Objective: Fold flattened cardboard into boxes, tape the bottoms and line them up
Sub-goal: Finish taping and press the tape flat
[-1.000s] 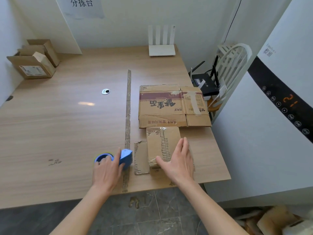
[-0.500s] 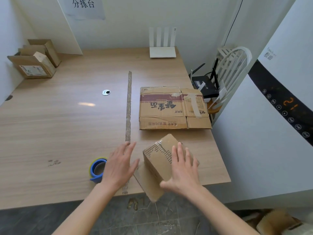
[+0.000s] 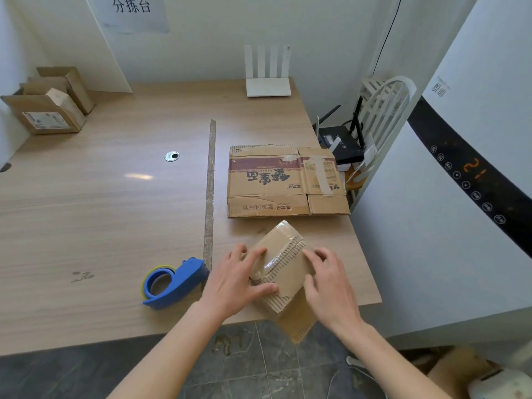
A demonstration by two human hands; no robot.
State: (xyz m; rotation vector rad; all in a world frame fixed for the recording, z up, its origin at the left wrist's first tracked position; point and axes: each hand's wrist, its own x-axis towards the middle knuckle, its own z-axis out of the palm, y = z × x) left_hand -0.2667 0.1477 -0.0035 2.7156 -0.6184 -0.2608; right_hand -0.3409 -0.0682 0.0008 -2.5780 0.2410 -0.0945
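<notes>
Your left hand [image 3: 234, 279] and right hand [image 3: 328, 283] clasp the small cardboard box [image 3: 283, 269] from either side, fingers curled over its glossy taped, corrugated-edged face, at the tabletop's [image 3: 100, 211] near right corner. A blue plastic tape dispenser [image 3: 172, 283] lies just left. Beyond, flattened printed cardboard [image 3: 285, 182] lies along the right edge of pale woodgrain; white walls surround.

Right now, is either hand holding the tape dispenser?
No. The tape dispenser sits alone on the table; left hand and right hand hold the small box.
</notes>
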